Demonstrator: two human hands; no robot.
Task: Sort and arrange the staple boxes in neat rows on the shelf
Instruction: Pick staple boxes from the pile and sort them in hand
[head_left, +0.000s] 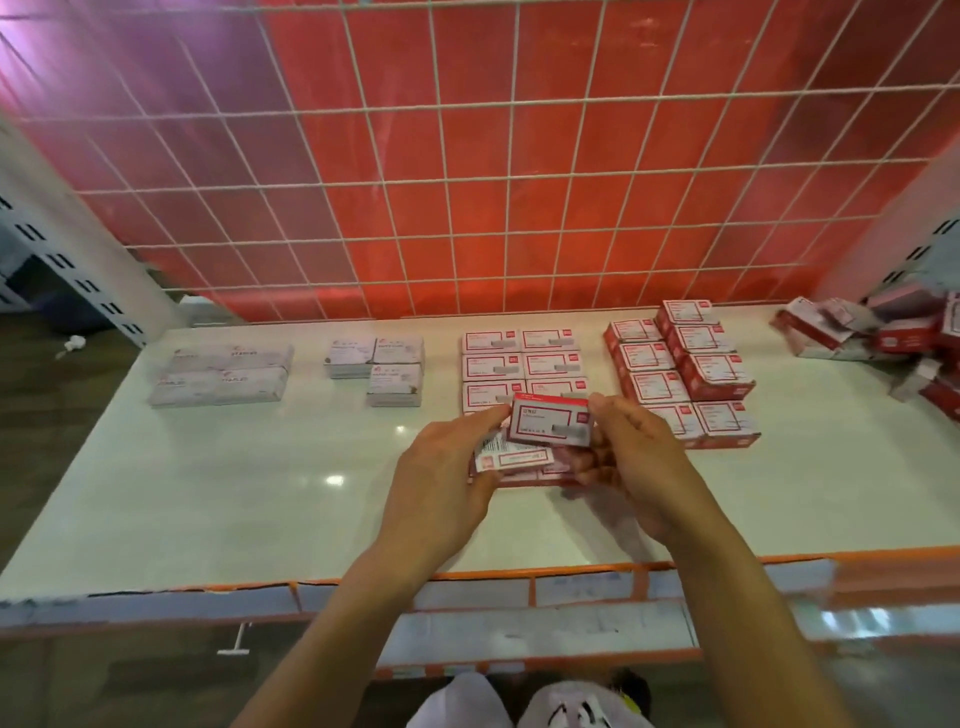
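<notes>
I am seeing the left hand (447, 467) and right hand (636, 462) pinching a white-faced, red-bordered staple box (550, 420) by its short ends, just over similar boxes (511, 460), above the white shelf (260, 493).
</notes>
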